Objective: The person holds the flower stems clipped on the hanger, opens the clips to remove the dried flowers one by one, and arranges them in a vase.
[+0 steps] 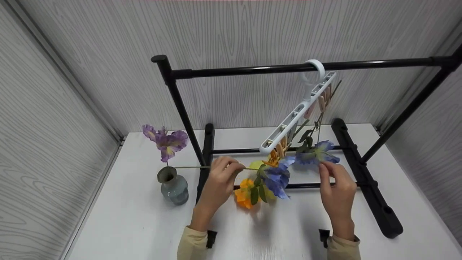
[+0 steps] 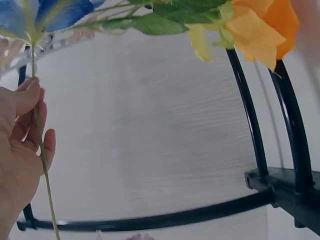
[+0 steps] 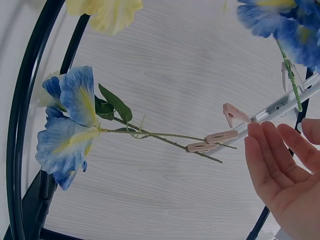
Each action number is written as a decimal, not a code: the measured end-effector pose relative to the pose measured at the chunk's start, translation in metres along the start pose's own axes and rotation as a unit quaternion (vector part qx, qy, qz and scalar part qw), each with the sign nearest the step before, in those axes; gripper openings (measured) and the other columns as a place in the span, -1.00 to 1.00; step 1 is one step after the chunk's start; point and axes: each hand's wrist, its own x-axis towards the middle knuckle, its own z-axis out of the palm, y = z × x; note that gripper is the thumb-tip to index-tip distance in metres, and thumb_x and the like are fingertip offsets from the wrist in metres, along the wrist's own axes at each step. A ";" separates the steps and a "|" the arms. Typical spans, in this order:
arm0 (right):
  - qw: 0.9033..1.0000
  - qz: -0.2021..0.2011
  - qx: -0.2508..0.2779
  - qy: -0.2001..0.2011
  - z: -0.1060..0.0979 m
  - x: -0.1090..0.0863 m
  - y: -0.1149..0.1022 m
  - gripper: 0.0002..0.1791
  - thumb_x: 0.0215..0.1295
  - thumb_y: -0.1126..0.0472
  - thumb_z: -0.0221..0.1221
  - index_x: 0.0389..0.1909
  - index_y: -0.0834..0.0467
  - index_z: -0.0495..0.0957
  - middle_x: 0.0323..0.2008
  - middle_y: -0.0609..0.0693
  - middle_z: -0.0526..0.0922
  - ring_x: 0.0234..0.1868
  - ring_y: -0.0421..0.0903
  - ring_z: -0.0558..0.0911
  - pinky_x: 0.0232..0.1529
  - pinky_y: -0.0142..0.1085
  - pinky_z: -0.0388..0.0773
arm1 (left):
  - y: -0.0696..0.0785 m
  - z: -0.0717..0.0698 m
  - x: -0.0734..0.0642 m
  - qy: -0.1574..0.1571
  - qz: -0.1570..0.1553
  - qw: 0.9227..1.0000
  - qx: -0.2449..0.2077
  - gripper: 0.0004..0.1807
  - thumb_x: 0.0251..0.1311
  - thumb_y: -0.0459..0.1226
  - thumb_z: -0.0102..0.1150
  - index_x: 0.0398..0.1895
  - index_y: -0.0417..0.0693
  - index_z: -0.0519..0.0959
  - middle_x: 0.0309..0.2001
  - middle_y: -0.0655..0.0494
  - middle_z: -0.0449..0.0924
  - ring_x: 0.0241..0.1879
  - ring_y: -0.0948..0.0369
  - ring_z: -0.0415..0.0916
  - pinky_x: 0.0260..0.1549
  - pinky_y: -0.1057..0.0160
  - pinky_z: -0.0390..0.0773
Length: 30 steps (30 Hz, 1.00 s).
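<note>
The blue, ruffled artificial flower (image 1: 277,180) on a thin green stem sits just below mid-frame in the head view. The left hand (image 1: 219,178) pinches that stem between thumb and fingers; the right hand (image 1: 338,189), right of centre, is empty, fingers loosely bent. Above, a white plastic clip hanger (image 1: 306,104) hooks over a glossy black tubular rack (image 1: 245,70).

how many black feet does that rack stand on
2: the left foot, its near end hidden behind the left hand, and the right foot, right of the right hand.
</note>
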 end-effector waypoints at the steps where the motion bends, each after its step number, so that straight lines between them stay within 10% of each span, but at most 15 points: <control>1: 1.000 0.000 0.000 -0.001 0.000 0.000 0.000 -0.93 0.32 0.53 0.26 -0.21 0.45 0.67 -0.37 0.26 0.70 -0.37 0.18 0.69 -0.07 -0.66 0.42 | -0.003 -0.003 -0.002 0.010 -0.005 1.000 -0.011 -0.85 0.24 -0.53 0.34 -0.26 -0.14 0.69 -0.26 0.07 0.55 -0.19 0.12 0.49 -0.10 0.13 0.42; 10: 1.000 0.002 0.005 -0.012 0.000 0.000 0.000 -0.92 0.30 0.54 0.27 -0.21 0.43 0.68 -0.37 0.24 0.70 -0.38 0.16 0.69 -0.08 -0.66 0.43 | -0.026 -0.024 -0.017 0.056 -0.038 0.997 -0.028 -0.86 0.22 -0.50 0.36 -0.29 -0.10 0.73 -0.27 0.12 0.62 -0.21 0.13 0.46 -0.06 0.01 0.24; 30: 1.000 -0.007 -0.003 -0.024 0.000 -0.002 0.004 -0.90 0.27 0.54 0.29 -0.22 0.42 0.69 -0.37 0.23 0.71 -0.40 0.16 0.70 -0.20 -0.71 0.42 | -0.044 -0.041 -0.032 0.151 -0.074 0.984 -0.063 -0.75 -0.03 -0.70 0.41 -0.33 -0.30 0.79 -0.35 -0.03 0.69 -0.32 0.09 0.62 -0.21 0.50 0.54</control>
